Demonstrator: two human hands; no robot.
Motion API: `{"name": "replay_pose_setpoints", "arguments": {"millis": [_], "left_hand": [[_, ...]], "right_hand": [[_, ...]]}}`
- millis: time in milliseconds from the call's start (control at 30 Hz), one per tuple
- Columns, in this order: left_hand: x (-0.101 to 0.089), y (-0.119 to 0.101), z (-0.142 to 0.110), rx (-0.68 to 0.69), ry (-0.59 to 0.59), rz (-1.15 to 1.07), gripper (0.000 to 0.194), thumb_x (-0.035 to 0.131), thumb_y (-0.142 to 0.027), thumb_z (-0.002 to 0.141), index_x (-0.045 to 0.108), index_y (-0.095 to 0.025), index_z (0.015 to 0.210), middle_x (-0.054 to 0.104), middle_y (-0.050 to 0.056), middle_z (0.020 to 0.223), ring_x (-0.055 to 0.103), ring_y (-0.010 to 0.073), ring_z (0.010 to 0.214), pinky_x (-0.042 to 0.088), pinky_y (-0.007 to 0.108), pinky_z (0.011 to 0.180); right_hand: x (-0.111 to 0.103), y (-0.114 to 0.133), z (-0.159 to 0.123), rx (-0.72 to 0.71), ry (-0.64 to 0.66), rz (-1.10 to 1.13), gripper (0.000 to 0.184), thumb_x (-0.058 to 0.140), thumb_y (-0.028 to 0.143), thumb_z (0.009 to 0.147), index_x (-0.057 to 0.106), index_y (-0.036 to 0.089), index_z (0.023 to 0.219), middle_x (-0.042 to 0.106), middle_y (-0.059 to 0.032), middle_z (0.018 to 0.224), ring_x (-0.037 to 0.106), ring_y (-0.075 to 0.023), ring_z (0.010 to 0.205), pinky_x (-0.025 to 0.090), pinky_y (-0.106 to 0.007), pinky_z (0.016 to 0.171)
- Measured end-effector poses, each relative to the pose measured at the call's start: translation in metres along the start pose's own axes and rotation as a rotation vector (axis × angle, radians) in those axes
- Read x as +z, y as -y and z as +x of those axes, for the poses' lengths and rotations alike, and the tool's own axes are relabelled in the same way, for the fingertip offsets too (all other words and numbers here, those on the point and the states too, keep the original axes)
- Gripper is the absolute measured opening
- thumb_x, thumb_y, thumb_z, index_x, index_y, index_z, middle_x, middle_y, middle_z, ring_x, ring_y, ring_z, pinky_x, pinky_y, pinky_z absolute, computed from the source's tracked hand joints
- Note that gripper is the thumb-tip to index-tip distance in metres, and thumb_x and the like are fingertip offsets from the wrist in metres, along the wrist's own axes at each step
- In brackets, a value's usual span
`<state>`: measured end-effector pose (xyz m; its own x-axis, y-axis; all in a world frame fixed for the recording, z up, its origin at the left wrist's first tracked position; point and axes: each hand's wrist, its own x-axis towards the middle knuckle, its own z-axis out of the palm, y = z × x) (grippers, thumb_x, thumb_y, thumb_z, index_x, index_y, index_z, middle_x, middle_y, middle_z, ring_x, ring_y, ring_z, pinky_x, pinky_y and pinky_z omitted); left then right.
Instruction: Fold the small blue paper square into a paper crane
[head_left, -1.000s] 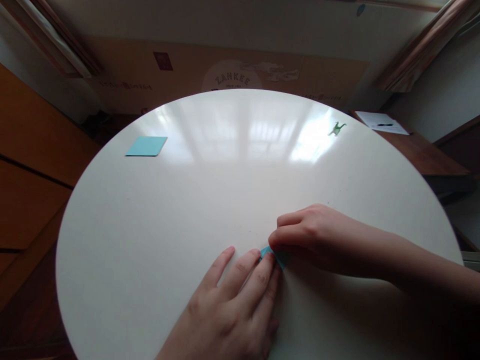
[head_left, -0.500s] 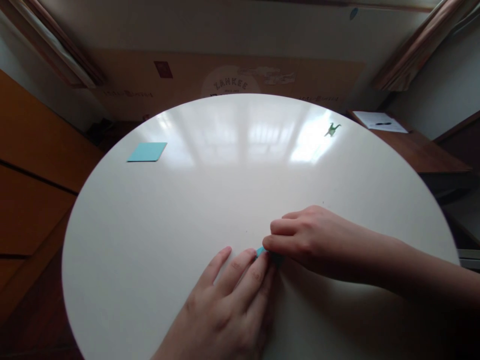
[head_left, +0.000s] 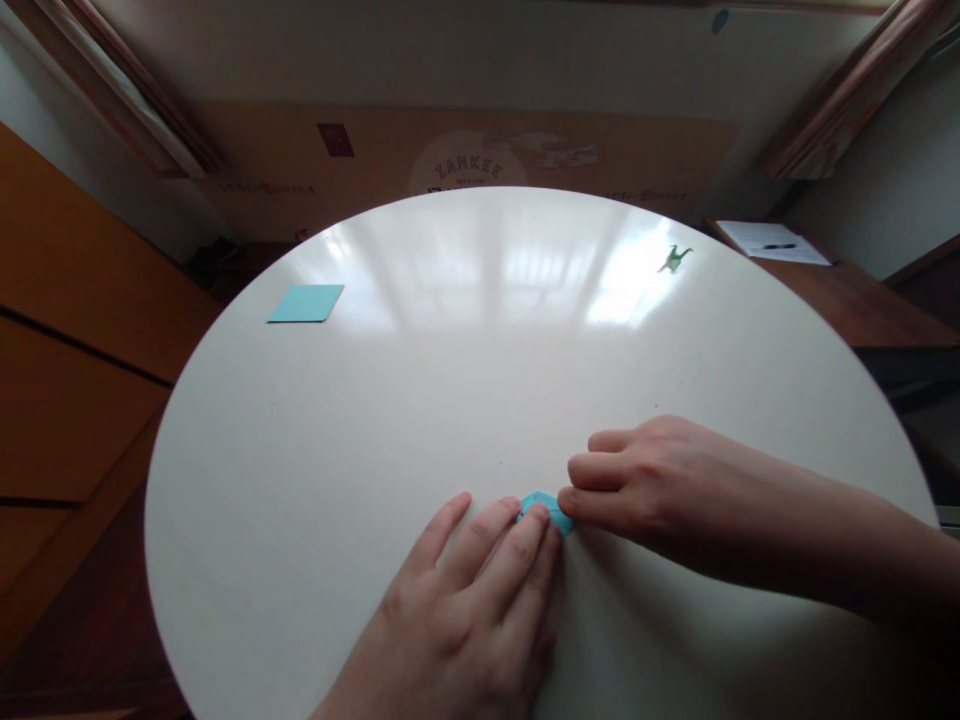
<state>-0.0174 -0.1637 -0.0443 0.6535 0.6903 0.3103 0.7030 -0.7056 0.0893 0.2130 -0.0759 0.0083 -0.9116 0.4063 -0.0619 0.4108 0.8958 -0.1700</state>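
A small piece of folded light-blue paper (head_left: 541, 497) lies near the front of the round white table (head_left: 420, 400). My left hand (head_left: 472, 600) rests flat over its left part, fingers stretched and somewhat apart, with the fingertips pressing on it; the thumb is hidden. At the paper's right edge, my right hand (head_left: 637, 480) has curled fingers, and the thumb and forefinger tips close on that edge. The palms and fingers cover much of the paper, so its full shape cannot be made out.
Toward the back left of the table lies a flat light-blue paper square (head_left: 306, 303). A small green figure (head_left: 676, 258) stands at the back right. Beyond the table, white sheets (head_left: 772, 243) with a black pen (head_left: 778, 246) lie on a brown wooden surface (head_left: 885, 300).
My right hand has shifted right along the paper, so more of the folded blue paper shows between the hands. My left hand stays on it. The whole view has shifted slightly.
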Motion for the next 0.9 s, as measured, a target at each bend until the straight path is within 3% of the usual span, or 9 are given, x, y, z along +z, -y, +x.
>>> {"name": "replay_pose_setpoints", "arguments": {"millis": [167, 467, 633, 767, 900], "left_hand": [[-0.001, 0.001, 0.002, -0.004, 0.007, -0.001, 0.038, 0.051, -0.031, 0.101, 0.063, -0.018, 0.134, 0.064, 0.002, 0.139, 0.055, 0.0235, 0.128, 0.031, 0.041, 0.119], [-0.001, -0.003, 0.004, -0.031, -0.011, 0.033, 0.043, 0.052, -0.039, 0.099, 0.063, -0.014, 0.133, 0.068, 0.008, 0.128, 0.057, 0.0258, 0.119, 0.024, 0.048, 0.121], [-0.003, -0.017, 0.002, -0.119, -0.019, 0.106, 0.042, 0.047, -0.029, 0.100, 0.059, -0.012, 0.137, 0.067, 0.010, 0.128, 0.058, 0.0261, 0.115, 0.031, 0.048, 0.116], [-0.009, -0.021, -0.003, -0.198, -0.100, 0.102, 0.034, 0.051, -0.032, 0.098, 0.069, -0.015, 0.122, 0.069, 0.009, 0.127, 0.057, 0.0269, 0.121, 0.029, 0.047, 0.119], [-0.016, -0.011, -0.008, -0.029, -0.010, 0.127, 0.038, 0.050, -0.032, 0.098, 0.065, -0.015, 0.129, 0.061, 0.009, 0.141, 0.051, 0.0283, 0.133, 0.035, 0.044, 0.116]], "right_hand": [[-0.001, -0.004, -0.008, 0.031, -0.019, -0.034, 0.018, 0.061, 0.006, 0.090, 0.057, 0.020, 0.079, 0.058, 0.0010, 0.076, 0.041, -0.0153, 0.062, 0.016, -0.031, 0.055], [0.001, -0.024, -0.010, 0.100, -0.240, -0.038, 0.023, 0.047, 0.022, 0.102, 0.070, 0.021, 0.099, 0.063, -0.0027, 0.079, 0.050, -0.0128, 0.065, 0.023, -0.028, 0.058], [0.007, -0.023, -0.002, 0.081, -0.181, 0.119, 0.016, 0.056, 0.026, 0.098, 0.071, 0.022, 0.097, 0.067, -0.0013, 0.082, 0.055, -0.0119, 0.067, 0.029, -0.026, 0.060], [0.009, -0.022, -0.002, 0.052, -0.134, 0.201, 0.016, 0.060, 0.033, 0.097, 0.070, 0.022, 0.092, 0.067, -0.0001, 0.081, 0.055, -0.0118, 0.069, 0.032, -0.026, 0.063], [0.011, -0.019, -0.002, 0.019, -0.119, 0.245, 0.019, 0.063, 0.038, 0.096, 0.067, 0.021, 0.088, 0.066, 0.0008, 0.081, 0.054, -0.0113, 0.069, 0.033, -0.026, 0.065]]}}
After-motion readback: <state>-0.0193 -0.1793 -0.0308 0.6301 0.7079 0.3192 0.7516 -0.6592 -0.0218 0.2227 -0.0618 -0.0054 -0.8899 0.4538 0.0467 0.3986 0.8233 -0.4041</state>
